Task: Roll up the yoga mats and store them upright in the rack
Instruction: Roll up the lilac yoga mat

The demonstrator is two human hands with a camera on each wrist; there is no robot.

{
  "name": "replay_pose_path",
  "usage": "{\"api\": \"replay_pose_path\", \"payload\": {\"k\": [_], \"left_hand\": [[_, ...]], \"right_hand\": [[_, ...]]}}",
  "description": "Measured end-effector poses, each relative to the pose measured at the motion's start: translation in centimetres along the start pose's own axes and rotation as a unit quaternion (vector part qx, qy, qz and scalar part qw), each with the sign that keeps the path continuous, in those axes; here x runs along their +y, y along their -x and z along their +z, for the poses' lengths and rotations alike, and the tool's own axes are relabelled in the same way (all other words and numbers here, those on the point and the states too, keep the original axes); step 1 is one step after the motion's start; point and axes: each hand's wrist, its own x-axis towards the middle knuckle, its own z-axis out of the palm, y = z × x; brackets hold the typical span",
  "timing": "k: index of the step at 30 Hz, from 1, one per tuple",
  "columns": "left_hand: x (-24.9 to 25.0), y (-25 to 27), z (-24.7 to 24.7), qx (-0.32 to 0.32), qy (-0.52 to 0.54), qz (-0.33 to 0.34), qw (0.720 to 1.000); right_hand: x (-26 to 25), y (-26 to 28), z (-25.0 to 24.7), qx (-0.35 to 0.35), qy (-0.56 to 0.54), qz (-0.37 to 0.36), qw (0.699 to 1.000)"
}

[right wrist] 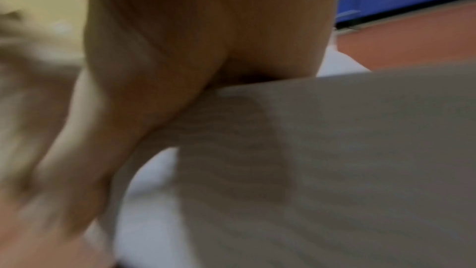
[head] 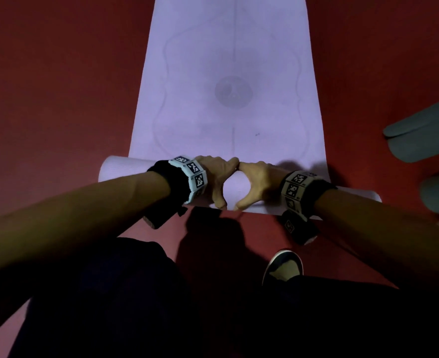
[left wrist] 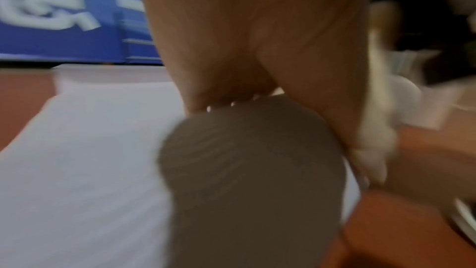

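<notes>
A lilac yoga mat (head: 228, 73) lies on the red floor (head: 58, 86), its near end rolled. The left hand (head: 214, 180) and right hand (head: 258, 184), curled side by side over the roll's middle, grip it, likely to keep it tight. No rack is visible; grey shapes (head: 425, 130) at right are cropped; wrist views are blurred.

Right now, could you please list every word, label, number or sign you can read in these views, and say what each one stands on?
No text can be read.
Blue wall banner: large white characters, too blurred to read.
Pale wristbands: black-and-white square marker codes, no letters.
Lilac yoga mat: a faint round emblem and wavy lines, no legible words.
The left hand and right hand, gripping the rolled part, carry no writing.
</notes>
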Motion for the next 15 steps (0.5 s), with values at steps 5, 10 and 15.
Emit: {"api": "replay_pose_path", "payload": {"k": [5,10,15], "left_hand": [[0.8,-0.4,0.1,-0.019,-0.03,0.006,0.999],[-1.1,-0.6,-0.6,-0.068,0.064,-0.021,0.995],[-0.7,-0.2,-0.1,-0.039,0.056,-0.008,0.998]], "right_hand": [[0.1,0.1,-0.7,-0.046,-0.039,-0.004,0.998],[-0.7,0.7,0.4,0.005,0.056,-0.042,0.998],[-0.3,0.9,0.4,0.034,0.062,-0.024,0.997]]}}
